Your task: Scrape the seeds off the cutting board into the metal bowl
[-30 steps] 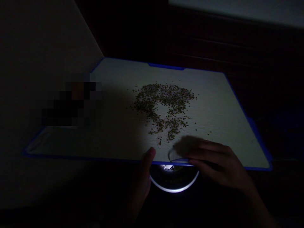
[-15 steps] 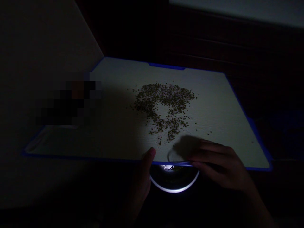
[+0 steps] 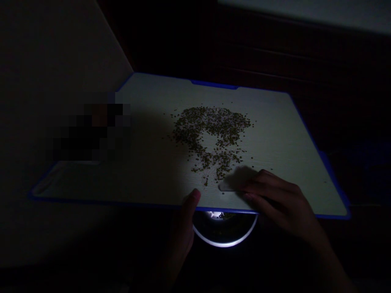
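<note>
Small greenish-brown grains (image 3: 214,122), perhaps seeds or beans, lie scattered over the middle of a pale board (image 3: 293,150) with a blue rim. At the near edge my left hand (image 3: 185,232) grips the board, thumb on top and the other fingers hidden beneath. My right hand (image 3: 277,199) is closed on a thin, flat, pale piece (image 3: 227,188), whose end rests on or just over the board below the grains. What exactly that piece is, I cannot tell in the dim light. Under the near edge shows a bowl (image 3: 224,245) with a bright rim and some grains inside.
A blurred-out dark patch (image 3: 88,130) covers the board's left side. Behind it at left rises a pale surface (image 3: 55,53). A light ledge (image 3: 305,12) runs along the top right. The surroundings are very dark.
My right hand has lifted the thin piece from the board's near edge and moved it slightly farther in, toward the grains. My left hand and the board have stayed put.
</note>
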Action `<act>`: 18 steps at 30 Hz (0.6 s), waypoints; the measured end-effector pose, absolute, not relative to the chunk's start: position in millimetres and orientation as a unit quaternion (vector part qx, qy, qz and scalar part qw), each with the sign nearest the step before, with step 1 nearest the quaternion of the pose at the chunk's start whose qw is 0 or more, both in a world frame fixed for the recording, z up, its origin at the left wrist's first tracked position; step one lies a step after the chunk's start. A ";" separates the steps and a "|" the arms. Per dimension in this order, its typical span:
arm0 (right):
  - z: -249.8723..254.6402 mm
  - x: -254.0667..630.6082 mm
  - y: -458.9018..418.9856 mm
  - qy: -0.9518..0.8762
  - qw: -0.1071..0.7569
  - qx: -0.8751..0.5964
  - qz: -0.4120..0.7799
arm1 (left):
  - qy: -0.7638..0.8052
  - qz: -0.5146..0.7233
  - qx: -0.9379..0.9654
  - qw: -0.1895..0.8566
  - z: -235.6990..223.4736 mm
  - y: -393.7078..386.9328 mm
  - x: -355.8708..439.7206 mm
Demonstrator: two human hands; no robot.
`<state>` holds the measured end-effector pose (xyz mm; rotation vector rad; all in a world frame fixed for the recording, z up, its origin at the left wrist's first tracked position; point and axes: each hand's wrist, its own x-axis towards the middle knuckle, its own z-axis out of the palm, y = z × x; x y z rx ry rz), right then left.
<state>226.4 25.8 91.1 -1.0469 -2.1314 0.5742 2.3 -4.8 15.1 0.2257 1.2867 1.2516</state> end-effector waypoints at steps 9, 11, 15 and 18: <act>90.6 227.9 24.6 -0.830 0.344 -0.364 0.247 | 0.587 0.534 0.099 0.600 13.1 -5.7 0.4; 89.6 228.3 23.9 -0.830 0.342 -0.366 0.245 | 0.581 0.528 0.113 0.608 14.6 -6.4 0.1; 88.9 228.3 23.4 -0.832 0.338 -0.366 0.243 | 0.581 0.520 0.121 0.615 16.2 -6.6 0.6; 90.4 227.9 23.9 -0.834 0.337 -0.363 0.242 | 0.584 0.533 0.109 0.603 14.9 -6.5 0.8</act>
